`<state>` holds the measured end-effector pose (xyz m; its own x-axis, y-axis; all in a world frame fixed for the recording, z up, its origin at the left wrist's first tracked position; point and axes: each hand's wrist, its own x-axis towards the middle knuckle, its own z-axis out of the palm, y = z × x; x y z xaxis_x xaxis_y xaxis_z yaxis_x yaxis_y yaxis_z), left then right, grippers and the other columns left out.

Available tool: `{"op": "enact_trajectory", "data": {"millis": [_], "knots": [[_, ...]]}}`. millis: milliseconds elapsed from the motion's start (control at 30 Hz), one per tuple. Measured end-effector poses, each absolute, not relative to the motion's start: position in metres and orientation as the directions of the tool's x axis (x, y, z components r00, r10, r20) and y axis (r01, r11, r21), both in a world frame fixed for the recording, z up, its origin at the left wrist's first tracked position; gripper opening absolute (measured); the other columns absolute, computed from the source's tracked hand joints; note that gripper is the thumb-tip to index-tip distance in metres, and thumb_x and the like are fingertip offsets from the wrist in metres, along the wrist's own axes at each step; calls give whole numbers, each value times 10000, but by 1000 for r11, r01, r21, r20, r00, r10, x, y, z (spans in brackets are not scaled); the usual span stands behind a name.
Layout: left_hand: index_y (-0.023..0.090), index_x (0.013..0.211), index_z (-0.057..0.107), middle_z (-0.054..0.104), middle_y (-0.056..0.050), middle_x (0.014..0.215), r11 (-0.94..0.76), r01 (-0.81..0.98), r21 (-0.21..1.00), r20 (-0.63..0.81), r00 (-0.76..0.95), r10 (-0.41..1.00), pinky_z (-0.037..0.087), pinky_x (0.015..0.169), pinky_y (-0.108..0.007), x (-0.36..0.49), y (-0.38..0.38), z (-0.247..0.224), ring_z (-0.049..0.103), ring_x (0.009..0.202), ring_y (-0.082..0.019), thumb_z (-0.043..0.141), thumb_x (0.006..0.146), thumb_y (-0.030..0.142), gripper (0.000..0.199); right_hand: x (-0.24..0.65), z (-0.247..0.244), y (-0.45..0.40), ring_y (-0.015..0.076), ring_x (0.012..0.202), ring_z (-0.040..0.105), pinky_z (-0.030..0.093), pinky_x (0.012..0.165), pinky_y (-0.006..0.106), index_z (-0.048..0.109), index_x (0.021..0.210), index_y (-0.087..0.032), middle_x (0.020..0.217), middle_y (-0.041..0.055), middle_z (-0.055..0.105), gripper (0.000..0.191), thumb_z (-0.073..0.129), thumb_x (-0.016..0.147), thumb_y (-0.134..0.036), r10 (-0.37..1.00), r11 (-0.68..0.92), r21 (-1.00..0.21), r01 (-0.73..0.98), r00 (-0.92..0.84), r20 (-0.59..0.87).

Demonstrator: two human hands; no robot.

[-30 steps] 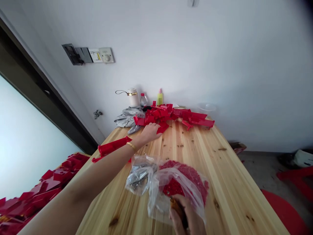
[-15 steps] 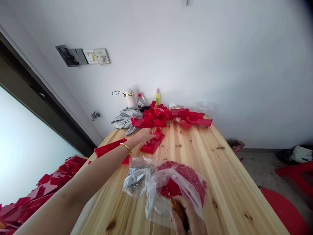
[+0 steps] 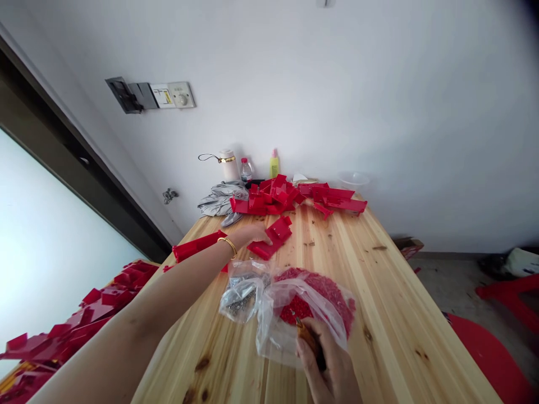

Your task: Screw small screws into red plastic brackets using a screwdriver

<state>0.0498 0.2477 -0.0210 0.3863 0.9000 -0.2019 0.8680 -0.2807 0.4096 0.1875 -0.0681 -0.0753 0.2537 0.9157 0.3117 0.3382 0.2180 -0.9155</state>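
My left hand (image 3: pixel 255 232) reaches across the table, its fingers closed at the left edge of a flat red plastic part (image 3: pixel 278 235) with a raised end. A gold bangle (image 3: pixel 228 247) circles that wrist. Close to me, my right hand (image 3: pixel 330 362) wraps round the orange-brown handle of a short hand tool (image 3: pixel 309 339). Its small metal tip points away from me, over an opened clear bag of small red pieces (image 3: pixel 315 292). Left of this bag lies a smaller clear bag of small metal parts (image 3: pixel 242 300). The exact kind of tool cannot be made out.
Red plastic parts (image 3: pixel 280 193) are heaped at the table's far end, beside a grey cloth (image 3: pixel 221 199), a white flask (image 3: pixel 228 166) and a yellow bottle (image 3: pixel 274 165). More red parts (image 3: pixel 84 317) are piled at the left. A red stool (image 3: pixel 484 353) stands right of the wooden table (image 3: pixel 387 303).
The red part under my left hand has tilted, its raised end now facing me more. My right hand keeps the tool over the bag. The whole view has shifted slightly.
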Motion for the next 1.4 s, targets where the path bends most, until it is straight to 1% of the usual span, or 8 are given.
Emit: {"op": "enact_trajectory", "data": {"millis": [167,267,433,833,1033,1200,1300,1400], "knots": [[165,1086,712,741,-78,1066,-376,799,469,29,411,911,534,801,-301,39,205,20,684,949,-243,664,838,238,263,198,-60,-68,190,637,691,586,614,265,659,1088,-225,778,41,718,260,516,990,-419,916,243,-907,345,227,331],[215,1169,714,754,-33,1093,-421,642,640,161,424,891,535,850,-301,20,157,36,692,980,-239,635,856,302,334,201,-49,-63,195,696,716,602,662,280,665,1121,-248,848,35,741,216,541,986,-363,899,286,-879,380,212,384],[223,1094,745,778,-30,1022,-277,329,903,118,431,894,571,785,-309,5,73,27,722,916,-236,637,875,344,272,198,-33,-44,241,980,740,609,845,348,648,1182,-244,1096,77,765,222,561,986,-301,873,369,-810,456,128,470],[263,1136,725,774,3,1059,-345,433,833,175,385,906,519,854,-266,9,16,10,706,940,-181,579,910,194,278,189,-35,-41,192,884,741,575,760,285,643,1113,-179,1002,65,769,167,540,993,-232,826,403,-646,648,47,561],[230,1058,730,773,-24,927,-401,537,742,192,402,895,521,756,-255,11,11,9,704,831,-183,530,942,229,231,197,-21,-44,227,771,732,511,639,326,681,1094,-149,942,79,755,209,495,1013,-198,739,375,-190,907,-168,652],[228,1034,732,763,-20,905,-383,526,760,175,401,899,521,772,-262,8,12,8,698,833,-187,552,932,234,207,203,-11,-43,247,706,711,450,619,346,701,1038,-135,843,77,730,177,533,984,-152,698,330,143,933,-343,629],[220,995,724,748,-9,862,-361,495,790,181,375,909,511,779,-265,8,8,4,688,830,-184,551,936,227,182,204,-9,-43,247,709,712,443,618,342,688,1046,-147,850,68,729,157,551,970,-146,700,341,148,928,-356,619],[219,1019,702,742,3,874,-348,464,815,203,334,920,492,754,-254,11,1,-4,675,807,-165,527,957,214,185,203,-6,-42,216,685,711,438,569,312,667,1006,-158,852,57,736,157,513,984,-175,752,391,-60,919,-281,597]]}}
